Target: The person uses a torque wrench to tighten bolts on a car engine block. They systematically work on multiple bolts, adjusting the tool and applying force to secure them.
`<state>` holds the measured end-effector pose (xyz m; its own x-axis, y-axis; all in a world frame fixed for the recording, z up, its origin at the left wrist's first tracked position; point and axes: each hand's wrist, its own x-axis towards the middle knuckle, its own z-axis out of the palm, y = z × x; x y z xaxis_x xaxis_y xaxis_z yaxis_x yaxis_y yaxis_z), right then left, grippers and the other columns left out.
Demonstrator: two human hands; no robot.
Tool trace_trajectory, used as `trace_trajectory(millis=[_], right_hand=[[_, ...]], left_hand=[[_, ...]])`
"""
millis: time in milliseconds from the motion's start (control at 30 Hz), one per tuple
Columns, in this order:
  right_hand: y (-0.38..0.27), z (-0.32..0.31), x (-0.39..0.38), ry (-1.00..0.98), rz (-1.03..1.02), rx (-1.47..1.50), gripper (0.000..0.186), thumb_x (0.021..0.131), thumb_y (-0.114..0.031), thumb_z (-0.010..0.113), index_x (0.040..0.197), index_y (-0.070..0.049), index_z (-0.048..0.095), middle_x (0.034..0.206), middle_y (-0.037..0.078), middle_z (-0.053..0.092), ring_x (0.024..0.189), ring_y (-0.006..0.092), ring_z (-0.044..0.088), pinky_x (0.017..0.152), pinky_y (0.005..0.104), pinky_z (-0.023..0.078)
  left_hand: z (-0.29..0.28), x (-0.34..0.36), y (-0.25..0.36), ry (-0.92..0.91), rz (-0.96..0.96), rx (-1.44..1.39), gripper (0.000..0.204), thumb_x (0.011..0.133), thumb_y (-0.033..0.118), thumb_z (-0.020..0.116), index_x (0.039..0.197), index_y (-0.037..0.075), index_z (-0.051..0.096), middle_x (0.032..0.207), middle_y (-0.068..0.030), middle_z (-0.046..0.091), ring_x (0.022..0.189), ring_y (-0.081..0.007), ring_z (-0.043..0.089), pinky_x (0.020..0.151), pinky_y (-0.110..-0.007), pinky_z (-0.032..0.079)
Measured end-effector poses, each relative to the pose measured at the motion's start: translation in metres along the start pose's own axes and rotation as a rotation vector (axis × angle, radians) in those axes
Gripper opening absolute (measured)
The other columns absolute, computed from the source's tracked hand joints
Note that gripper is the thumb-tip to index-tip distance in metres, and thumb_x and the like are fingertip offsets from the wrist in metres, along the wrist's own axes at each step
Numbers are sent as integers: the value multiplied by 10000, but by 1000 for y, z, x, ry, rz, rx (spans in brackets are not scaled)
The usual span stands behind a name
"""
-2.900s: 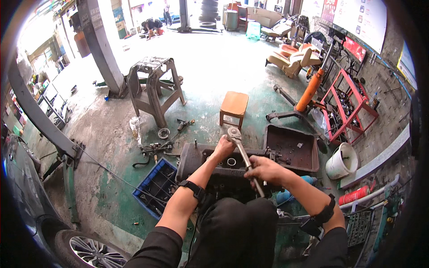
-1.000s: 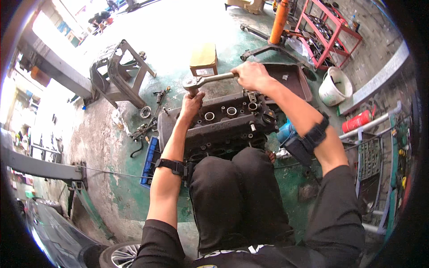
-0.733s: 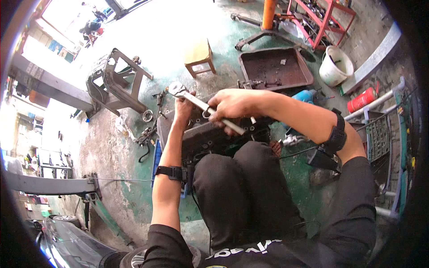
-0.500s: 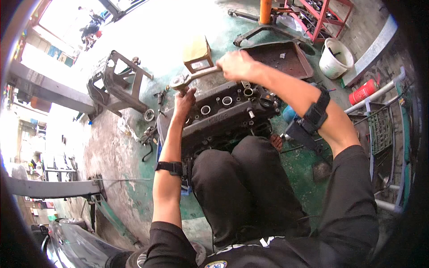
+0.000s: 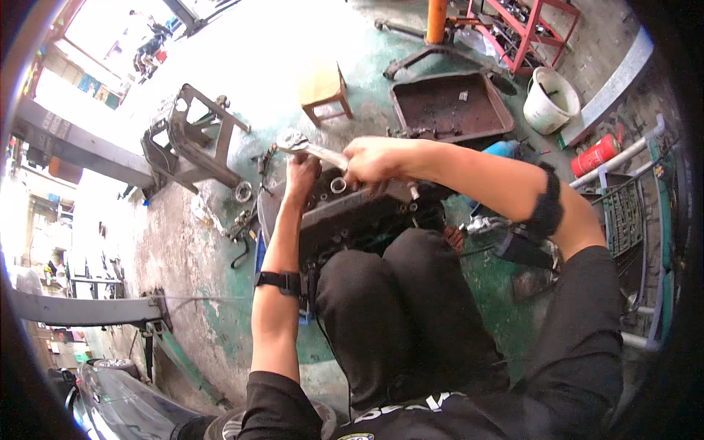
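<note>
A silver ratchet wrench [image 5: 327,154] lies level above the far left end of a dark engine [image 5: 326,214] in front of my knees. Just under the ratchet's head, my left hand [image 5: 301,176] is closed around what seems to be its socket or extension; the fingers mostly hide that part. My right hand [image 5: 372,161] is wrapped around the handle's end, over the middle of the engine. Beside it a round metal-rimmed hole [image 5: 338,185] shows in the engine's top. My right forearm covers the engine's far right part.
Beyond the engine stand a wooden stool [image 5: 323,86] and a brown drip tray [image 5: 451,110] with small parts. A white bucket [image 5: 550,101] and red fire extinguisher [image 5: 595,154] are at right. A metal stand [image 5: 198,139] is at left. Small parts lie on the floor by the engine.
My right hand has swung the ratchet handle toward me, and my right elbow has moved outward. The ratchet's head and my left hand stay nearly in place.
</note>
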<state>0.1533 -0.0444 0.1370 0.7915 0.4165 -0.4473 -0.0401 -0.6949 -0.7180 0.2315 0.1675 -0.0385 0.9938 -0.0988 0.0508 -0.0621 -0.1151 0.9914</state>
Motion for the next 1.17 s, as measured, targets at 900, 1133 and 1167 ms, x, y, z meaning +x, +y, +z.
trace_trajectory(millis=[900,1133,1167], right_hand=[[10,-11,25,-27,-141,-438,238,838,-212,632,943,2,647,727,154,626,632,240,618,574,362,521],[35,-34,57,456,51,-902,274,753,-248,617,834,-19,745,979,264,682,911,365,701,835,525,532],[32,-29,49,286,27,-860,388,781,-292,629,1037,-23,739,971,263,692,953,322,696,952,490,492]], left_hand=[[0,-2,2,-34,-282,-19,219,889,225,715,925,26,631,741,7,586,650,-80,522,570,-257,435],[2,7,-2,-60,-219,175,336,838,376,756,880,54,671,720,-16,611,654,-108,530,638,-300,444],[3,8,-4,-57,-217,266,388,816,413,769,917,46,692,765,-50,657,697,-132,573,695,-321,483]])
